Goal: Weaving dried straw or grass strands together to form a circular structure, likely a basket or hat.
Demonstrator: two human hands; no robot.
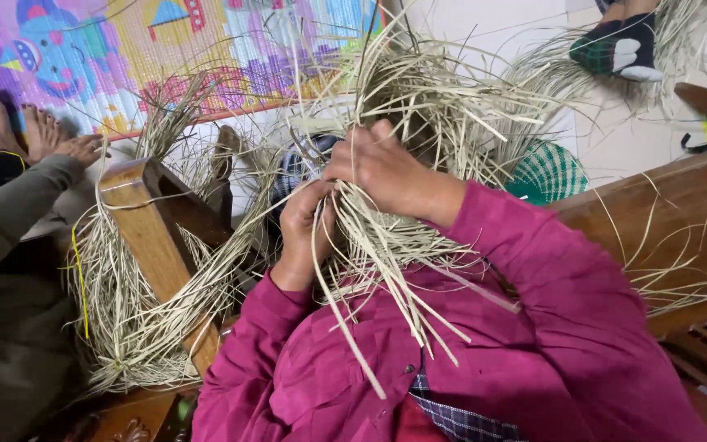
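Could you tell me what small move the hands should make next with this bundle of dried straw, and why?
Probably draw the right hand up along the straw bundle to gather it: both it and the left hand clamp the middle, while the strands above fan out loosely and cut ends hang free below.

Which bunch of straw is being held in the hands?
The bunch in the middle, gripped by the left hand and right hand. The other bunch just hangs over the wooden post, untouched.
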